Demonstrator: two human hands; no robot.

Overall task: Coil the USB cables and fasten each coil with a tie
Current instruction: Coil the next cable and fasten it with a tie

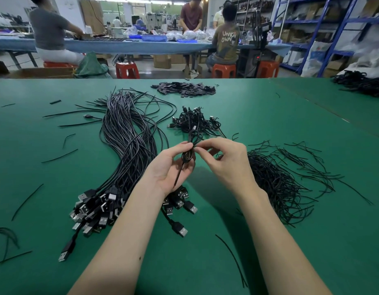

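Black coil (189, 149) sat at table centre, pinched by left hand (171, 167); right hand (223, 158) gripped the tie at 3 o'clock; twist snugly, keeping loops pinched.

Tie on the coiled cable (189, 154) hidden under pinching fingers, left forearm (129, 226) covering some USB plugs (95, 209), cable pile (363, 84) cut by the right edge

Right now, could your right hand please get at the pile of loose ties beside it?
Probably yes. The right hand is beside the pile of loose ties, with only bare green table between, but its fingers pinch the coiled cable, so it must let go first.
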